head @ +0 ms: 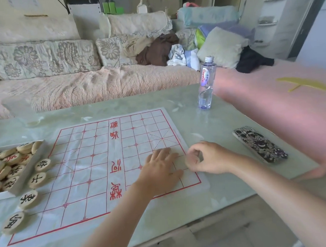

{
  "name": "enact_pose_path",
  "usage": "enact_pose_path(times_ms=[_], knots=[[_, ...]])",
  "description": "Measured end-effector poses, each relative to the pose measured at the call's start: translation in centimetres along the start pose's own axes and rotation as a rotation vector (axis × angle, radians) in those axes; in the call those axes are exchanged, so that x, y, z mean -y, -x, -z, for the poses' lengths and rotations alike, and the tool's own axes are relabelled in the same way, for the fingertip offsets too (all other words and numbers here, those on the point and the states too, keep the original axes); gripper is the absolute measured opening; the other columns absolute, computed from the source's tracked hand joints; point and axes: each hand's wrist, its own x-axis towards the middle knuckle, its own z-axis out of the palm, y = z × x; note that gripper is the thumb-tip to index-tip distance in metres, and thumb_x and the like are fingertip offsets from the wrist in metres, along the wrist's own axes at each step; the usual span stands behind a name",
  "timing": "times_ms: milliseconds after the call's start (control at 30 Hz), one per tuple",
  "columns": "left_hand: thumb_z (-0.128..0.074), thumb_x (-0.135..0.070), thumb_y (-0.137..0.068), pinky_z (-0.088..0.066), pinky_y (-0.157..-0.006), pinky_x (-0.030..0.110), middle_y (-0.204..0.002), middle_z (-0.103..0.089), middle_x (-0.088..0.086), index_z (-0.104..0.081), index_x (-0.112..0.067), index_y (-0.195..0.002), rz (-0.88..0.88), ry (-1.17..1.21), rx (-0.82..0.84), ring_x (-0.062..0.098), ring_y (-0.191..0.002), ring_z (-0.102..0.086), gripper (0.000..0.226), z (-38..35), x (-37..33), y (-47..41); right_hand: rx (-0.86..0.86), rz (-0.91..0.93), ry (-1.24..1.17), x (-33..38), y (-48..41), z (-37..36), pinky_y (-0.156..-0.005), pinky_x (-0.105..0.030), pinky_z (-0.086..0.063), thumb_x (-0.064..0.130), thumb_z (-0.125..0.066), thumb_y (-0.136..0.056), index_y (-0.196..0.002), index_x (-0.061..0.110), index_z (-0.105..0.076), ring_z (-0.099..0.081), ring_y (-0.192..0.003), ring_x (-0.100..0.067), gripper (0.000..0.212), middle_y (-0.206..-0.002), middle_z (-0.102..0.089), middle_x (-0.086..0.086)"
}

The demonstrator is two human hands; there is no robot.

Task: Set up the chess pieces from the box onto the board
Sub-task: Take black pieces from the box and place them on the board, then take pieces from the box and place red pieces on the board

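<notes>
The paper chess board (pixel 89 163) with red grid lines lies flat on the table. My left hand (pixel 160 167) presses flat on its right part, fingers straight. Just to the right, at the board's right edge, my right hand (pixel 206 158) curls its thumb and fingers around a pale round chess piece (pixel 192 160). The open box (pixel 21 176) at the left edge holds several round pieces with red or black characters. Several black-character pieces stand in a column along the board's left edge, one of them (pixel 42 165) next to the box.
A water bottle (pixel 206 83) stands behind the board on the glass table (pixel 207 205). A phone in a patterned case (pixel 260 144) lies to the right. A sofa with cushions and clothes runs behind the table. The table's front edge lies near my forearms.
</notes>
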Motion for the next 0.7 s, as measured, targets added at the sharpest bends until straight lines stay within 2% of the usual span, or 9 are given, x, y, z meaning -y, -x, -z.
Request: enact_pose_path(times_ms=[67,167,233,333,400,533,633,700], knots=[[-0.045,-0.056,-0.089,-0.013,-0.116,0.034,-0.153,-0.027,-0.009,-0.037,-0.034,-0.141,-0.007,0.006,-0.052,0.013,-0.142,-0.016,0.057,-0.5,-0.1,0.2,0.002,0.029,0.011,-0.4,0.2,-0.2,-0.089,-0.021,-0.047,0.043,-0.078,-0.071,-0.104,0.036,-0.064,-0.059,-0.096,-0.004,0.036,-0.102,-0.058,0.016],[-0.044,-0.056,-0.089,-0.015,-0.116,0.034,-0.152,-0.029,-0.009,-0.041,-0.032,-0.136,-0.018,0.008,-0.095,0.014,-0.142,-0.018,0.053,-0.9,-0.1,0.3,0.008,0.078,0.029,-0.6,0.5,-0.4,-0.079,-0.005,-0.037,0.040,-0.081,-0.072,-0.109,0.038,-0.062,-0.055,-0.095,0.001,0.042,-0.106,-0.054,0.017],[-0.039,-0.058,-0.087,-0.016,-0.115,0.035,-0.152,-0.028,-0.009,-0.040,-0.033,-0.136,-0.015,-0.006,-0.092,0.014,-0.142,-0.018,0.055,-0.9,0.0,0.3,0.032,0.086,0.051,-0.6,0.5,-0.3,-0.076,-0.003,-0.034,0.037,-0.080,-0.072,-0.113,0.038,-0.061,-0.054,-0.095,-0.001,0.045,-0.108,-0.052,0.016],[-0.029,-0.065,-0.082,-0.019,-0.113,0.034,-0.147,-0.031,-0.010,-0.040,-0.035,-0.136,-0.017,-0.020,-0.085,0.013,-0.138,-0.023,0.063,-0.6,-0.1,0.5,0.075,0.065,0.084,-0.2,0.5,0.0,-0.084,-0.016,-0.040,0.039,-0.079,-0.071,-0.122,0.040,-0.054,-0.056,-0.101,-0.006,0.056,-0.111,-0.050,0.015],[-0.029,-0.066,-0.081,-0.021,-0.112,0.032,-0.143,-0.034,-0.013,-0.040,-0.035,-0.136,-0.018,-0.011,-0.079,0.011,-0.134,-0.026,0.064,-0.3,-0.1,0.7,0.060,0.069,0.113,0.6,0.4,0.3,-0.084,-0.021,-0.040,0.044,-0.074,-0.074,-0.125,0.041,-0.051,-0.055,-0.099,-0.006,0.057,-0.112,-0.049,0.015],[-0.044,-0.055,-0.090,-0.032,-0.106,0.033,-0.132,-0.043,-0.014,-0.042,-0.033,-0.136,-0.022,-0.002,-0.126,0.011,-0.123,-0.036,0.052,1.5,1.2,1.2,-0.028,0.136,0.115,3.9,-0.7,1.2,-0.085,-0.027,-0.042,0.048,-0.065,-0.081,-0.120,0.039,-0.056,-0.052,-0.095,-0.007,0.041,-0.109,-0.049,0.016],[-0.045,-0.049,-0.093,-0.038,-0.098,0.030,-0.125,-0.048,-0.014,-0.045,-0.033,-0.132,0.043,-0.009,-0.169,0.011,-0.116,-0.042,0.043,3.6,3.6,2.4,-0.054,0.212,0.073,7.7,-2.0,0.7,-0.083,-0.027,-0.044,0.042,-0.062,-0.086,-0.112,0.037,-0.061,-0.054,-0.093,-0.007,0.027,-0.101,-0.055,0.015],[-0.048,-0.043,-0.094,-0.043,-0.092,0.031,-0.122,-0.050,-0.012,-0.049,-0.032,-0.128,0.101,-0.008,-0.189,0.012,-0.114,-0.045,0.036,5.2,5.9,3.5,-0.040,0.255,0.049,10.6,-2.9,-0.3,-0.087,-0.030,-0.047,0.037,-0.060,-0.088,-0.112,0.035,-0.061,-0.056,-0.096,-0.009,0.024,-0.099,-0.058,0.015]])
